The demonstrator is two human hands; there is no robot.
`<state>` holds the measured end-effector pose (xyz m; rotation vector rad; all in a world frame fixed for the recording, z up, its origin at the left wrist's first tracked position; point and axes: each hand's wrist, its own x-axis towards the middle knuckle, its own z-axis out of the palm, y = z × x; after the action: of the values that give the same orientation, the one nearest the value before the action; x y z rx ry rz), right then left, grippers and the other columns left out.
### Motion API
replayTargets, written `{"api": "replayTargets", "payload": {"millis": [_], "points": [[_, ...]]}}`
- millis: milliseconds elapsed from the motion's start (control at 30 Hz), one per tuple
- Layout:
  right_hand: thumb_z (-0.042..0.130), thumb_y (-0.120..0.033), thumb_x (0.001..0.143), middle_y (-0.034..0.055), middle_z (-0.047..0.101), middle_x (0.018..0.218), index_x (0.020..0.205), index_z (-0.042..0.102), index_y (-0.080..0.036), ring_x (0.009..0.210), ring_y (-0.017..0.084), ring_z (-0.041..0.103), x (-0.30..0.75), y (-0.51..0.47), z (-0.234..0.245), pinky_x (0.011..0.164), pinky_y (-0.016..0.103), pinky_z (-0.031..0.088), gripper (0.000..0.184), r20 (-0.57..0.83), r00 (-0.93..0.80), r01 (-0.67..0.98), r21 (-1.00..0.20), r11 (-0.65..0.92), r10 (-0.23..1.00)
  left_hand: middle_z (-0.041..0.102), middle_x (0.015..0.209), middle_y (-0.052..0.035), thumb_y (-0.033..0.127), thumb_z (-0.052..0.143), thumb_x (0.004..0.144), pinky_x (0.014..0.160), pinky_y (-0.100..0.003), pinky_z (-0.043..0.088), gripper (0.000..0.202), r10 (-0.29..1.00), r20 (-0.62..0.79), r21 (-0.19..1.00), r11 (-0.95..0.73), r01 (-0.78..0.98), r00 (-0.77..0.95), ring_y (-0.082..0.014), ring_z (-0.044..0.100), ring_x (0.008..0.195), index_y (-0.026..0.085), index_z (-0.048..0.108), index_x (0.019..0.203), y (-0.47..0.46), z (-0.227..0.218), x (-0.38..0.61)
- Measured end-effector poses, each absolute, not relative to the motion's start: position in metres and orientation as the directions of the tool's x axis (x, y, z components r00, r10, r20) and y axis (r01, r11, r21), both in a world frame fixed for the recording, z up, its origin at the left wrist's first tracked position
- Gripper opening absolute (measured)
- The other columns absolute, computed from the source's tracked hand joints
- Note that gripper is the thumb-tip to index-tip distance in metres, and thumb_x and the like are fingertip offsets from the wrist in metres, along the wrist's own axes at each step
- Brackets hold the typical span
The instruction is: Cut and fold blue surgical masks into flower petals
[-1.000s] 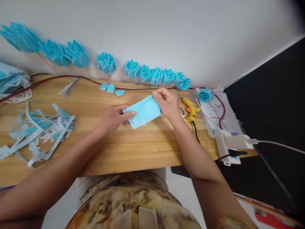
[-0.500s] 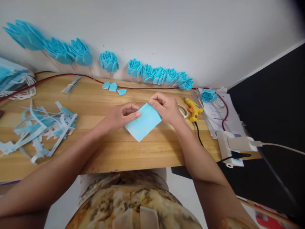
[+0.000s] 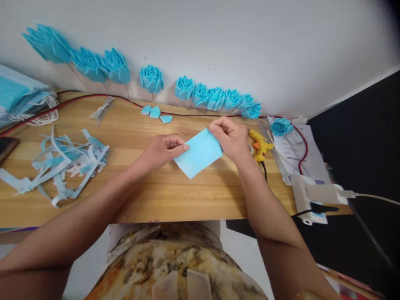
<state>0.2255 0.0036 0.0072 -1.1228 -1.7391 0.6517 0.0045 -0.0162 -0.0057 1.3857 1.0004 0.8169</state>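
Note:
A light blue rectangular sheet of thin fabric (image 3: 200, 154) is held above the wooden table, tilted with its lower corner toward me. My left hand (image 3: 167, 150) pinches its left edge between thumb and fingers. With thumb and fingertips, my right hand (image 3: 229, 137) grips the upper right corner. Beyond the sheet lie several small folded blue pieces (image 3: 155, 112). Just right of my right hand rests a yellow glue gun (image 3: 261, 145); scissors beside it are mostly hidden by that hand.
Blue fabric flowers on sticks (image 3: 215, 98) lean along the wall. On the left are a heap of cut strips (image 3: 70, 162), a stack of blue face masks (image 3: 21, 96) and a bundle of thin wires (image 3: 102, 108). A power strip (image 3: 304, 200) sits at the right edge near papers.
Both hands have shifted slightly right in view with the sheet between them, and the whole scene has moved right too. The sheet is drawn out wider between the hands.

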Motion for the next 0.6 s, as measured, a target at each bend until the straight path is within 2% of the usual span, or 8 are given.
{"api": "replayTargets", "payload": {"millis": [167, 367, 500, 600], "points": [[0.065, -0.040, 0.087, -0.0046, 0.048, 0.059, 0.071, 0.063, -0.019, 0.053, 0.008, 0.040, 0.235, 0.013, 0.008, 0.049, 0.022, 0.030, 0.026, 0.491, -0.069, 0.388, -0.788, 0.477, 0.868, 0.063, 0.061, 0.0012, 0.038, 0.074, 0.076, 0.055, -0.022, 0.042, 0.025, 0.944, -0.073, 0.996, 0.055, 0.063, 0.322, -0.0093, 0.053, 0.054, 0.016, 0.066, 0.071, -0.014, -0.004, 0.004], [0.062, -0.044, 0.091, -0.0036, 0.052, 0.064, 0.074, 0.063, -0.019, 0.059, 0.010, 0.045, 0.228, 0.012, 0.004, 0.055, 0.023, 0.034, 0.030, 0.588, 0.025, 0.448, -0.730, 0.516, 0.809, 0.060, 0.055, 0.0025, 0.030, 0.074, 0.077, 0.048, -0.021, 0.040, 0.017, 0.988, -0.050, 0.995, 0.063, -0.083, 0.148, -0.0080, 0.051, 0.046, 0.015, 0.066, 0.073, -0.011, -0.006, 0.005], [0.059, -0.048, 0.094, -0.0039, 0.052, 0.065, 0.077, 0.063, -0.020, 0.059, 0.010, 0.044, 0.220, 0.006, -0.001, 0.056, 0.024, 0.035, 0.032, 0.628, 0.052, 0.502, -0.689, 0.523, 0.777, 0.060, 0.063, 0.0022, 0.022, 0.074, 0.077, 0.045, -0.020, 0.044, 0.012, 0.989, -0.098, 0.957, 0.124, -0.262, 0.113, -0.0076, 0.053, 0.047, 0.014, 0.066, 0.076, -0.007, -0.009, 0.005], [0.056, -0.049, 0.095, -0.0038, 0.053, 0.065, 0.080, 0.063, -0.021, 0.059, 0.010, 0.044, 0.217, 0.002, -0.004, 0.058, 0.025, 0.037, 0.033, 0.652, 0.062, 0.548, -0.655, 0.520, 0.756, 0.061, 0.068, 0.0013, 0.017, 0.072, 0.079, 0.049, -0.020, 0.050, 0.009, 0.985, -0.127, 0.918, 0.162, -0.361, 0.121, -0.0085, 0.057, 0.054, 0.013, 0.064, 0.078, -0.007, -0.010, 0.005]]}}
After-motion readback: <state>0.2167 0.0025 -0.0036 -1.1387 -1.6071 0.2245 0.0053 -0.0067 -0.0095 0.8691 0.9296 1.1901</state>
